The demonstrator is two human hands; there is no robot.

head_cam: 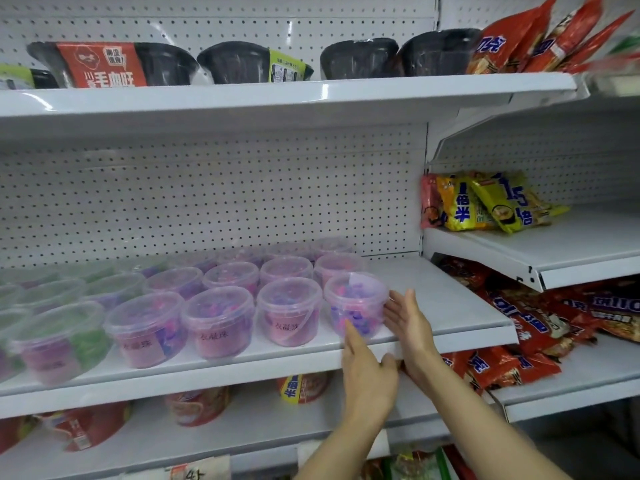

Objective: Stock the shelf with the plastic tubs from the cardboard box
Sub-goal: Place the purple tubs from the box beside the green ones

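Several clear plastic tubs of pink and purple beads stand in rows on the white middle shelf point(450, 306); tubs at the far left hold green beads. The rightmost front tub point(355, 303) sits near the shelf's front edge. My left hand point(367, 372) is in front of it with fingers stretched flat, fingertips touching its lower front. My right hand point(407, 320) is flat against the tub's right side, fingers apart. Neither hand wraps around the tub. The cardboard box is not in view.
Bare shelf surface lies to the right of the tubs. Black instant-food bowls point(235, 62) fill the shelf above. Yellow noodle packs point(485, 202) and red snack bags point(540, 327) sit on the adjoining shelves at the right. Red cups point(197, 405) stand on the shelf below.
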